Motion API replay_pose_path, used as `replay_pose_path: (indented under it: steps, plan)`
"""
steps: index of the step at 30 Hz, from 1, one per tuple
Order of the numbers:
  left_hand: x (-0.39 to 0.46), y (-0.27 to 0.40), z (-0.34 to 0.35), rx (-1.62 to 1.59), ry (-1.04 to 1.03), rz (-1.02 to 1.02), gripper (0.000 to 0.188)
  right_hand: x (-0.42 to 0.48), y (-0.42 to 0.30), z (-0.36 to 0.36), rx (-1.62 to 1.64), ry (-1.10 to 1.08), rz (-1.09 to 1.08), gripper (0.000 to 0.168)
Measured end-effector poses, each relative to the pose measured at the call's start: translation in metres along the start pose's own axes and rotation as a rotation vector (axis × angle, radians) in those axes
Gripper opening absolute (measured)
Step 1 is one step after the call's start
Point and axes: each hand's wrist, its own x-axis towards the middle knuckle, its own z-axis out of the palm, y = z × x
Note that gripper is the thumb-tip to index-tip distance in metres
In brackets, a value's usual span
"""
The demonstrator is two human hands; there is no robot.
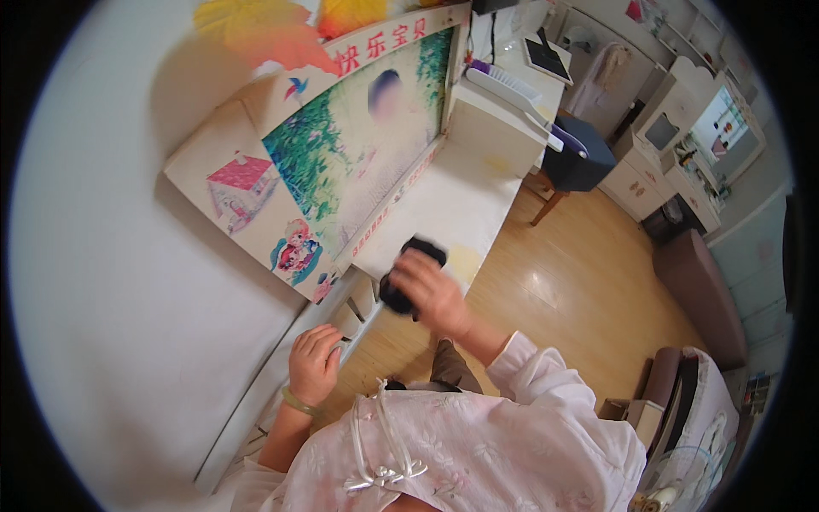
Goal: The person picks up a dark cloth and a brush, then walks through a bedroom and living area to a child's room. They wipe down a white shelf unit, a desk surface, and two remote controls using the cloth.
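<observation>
My right hand [430, 291] is closed on a dark, blurred cloth [400, 291] at the near end of a white tabletop [441, 198]. Left of it, my left hand [315, 361] is raised near a white radiator or rail [358, 317], fingers loosely curled, with nothing seen in it. A large framed picture [313, 185], decorated with a cartoon house and bearing writing, stands along the tabletop's wall side. Yellowish patches [465, 264] mark the tabletop beside the cloth.
A white-handled brush with purple parts [505, 86] lies on a raised white box or ledge at the far end. A dark blue stool [579, 153] stands past it. Paper leaves [275, 32] hang above the frame. A dressing table [646, 173] and a mauve furniture piece [697, 294] stand to the right.
</observation>
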Motion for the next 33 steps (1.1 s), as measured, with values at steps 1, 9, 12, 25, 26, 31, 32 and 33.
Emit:
replay_pose_path:
  steps: [1,9,12,25,26,31,32,33]
  plan:
    - [0.003,0.001,0.003,-0.018,-0.003,0.014,0.027,0.000,0.016,-0.006,-0.058,0.040,0.065,0.052]
    - [0.022,0.012,0.012,-0.068,-0.060,0.119,0.026,-0.038,0.067,0.008,-0.137,0.021,0.534,0.053]
    - [0.025,0.014,0.016,-0.088,-0.065,0.148,0.025,-0.040,0.042,0.023,-0.074,0.012,0.390,0.045]
    - [0.062,0.055,0.039,-0.155,-0.020,0.150,0.026,-0.057,-0.010,0.008,0.287,-0.092,0.118,0.031]
    - [0.068,0.062,0.042,-0.181,-0.010,0.132,0.026,-0.058,-0.008,0.004,0.351,-0.091,0.126,0.031]
    - [0.102,0.102,0.074,-0.306,0.002,0.018,0.024,-0.070,0.019,-0.038,0.574,-0.025,0.176,0.029]
    - [0.112,0.115,0.081,-0.301,-0.008,0.024,0.025,-0.074,0.030,-0.050,0.588,-0.025,0.191,0.029]
    - [0.122,0.128,0.092,-0.343,-0.011,0.000,0.024,-0.080,0.044,-0.062,0.592,0.007,0.209,0.029]
